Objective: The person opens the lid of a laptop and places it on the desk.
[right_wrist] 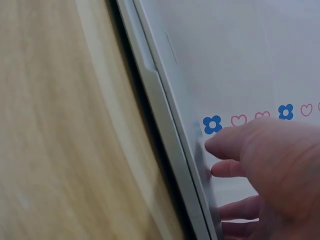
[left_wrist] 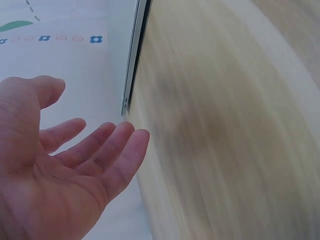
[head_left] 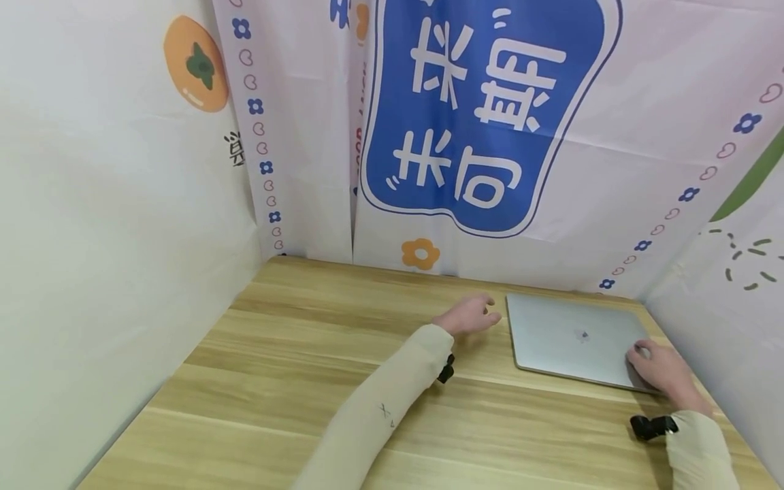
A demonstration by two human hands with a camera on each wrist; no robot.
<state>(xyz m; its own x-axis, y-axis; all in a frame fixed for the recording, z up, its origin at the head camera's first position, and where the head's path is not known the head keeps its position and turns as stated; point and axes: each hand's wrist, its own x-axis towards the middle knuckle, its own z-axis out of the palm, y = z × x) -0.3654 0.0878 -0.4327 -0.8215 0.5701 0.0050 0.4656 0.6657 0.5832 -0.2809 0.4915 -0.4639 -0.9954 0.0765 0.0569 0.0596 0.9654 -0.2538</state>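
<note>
A closed silver laptop (head_left: 566, 337) with a small logo on its lid lies flat on the wooden table (head_left: 343, 320), towards the far right. My left hand (head_left: 468, 314) is just left of it, apart from its edge. That palm is empty and the fingers are loosely bent, as the left wrist view shows. My right hand (head_left: 664, 371) is at the laptop's near right corner, its fingers close over the lid. In the right wrist view the fingertips (right_wrist: 215, 145) are beside the lid surface; whether they touch it is hard to tell.
White printed sheets (head_left: 312, 163) enclose the table at the back and on both sides. The right sheet (head_left: 753, 320) stands close to the laptop and my right arm. Black straps (head_left: 652, 427) sit at both wrists, below cream sleeves.
</note>
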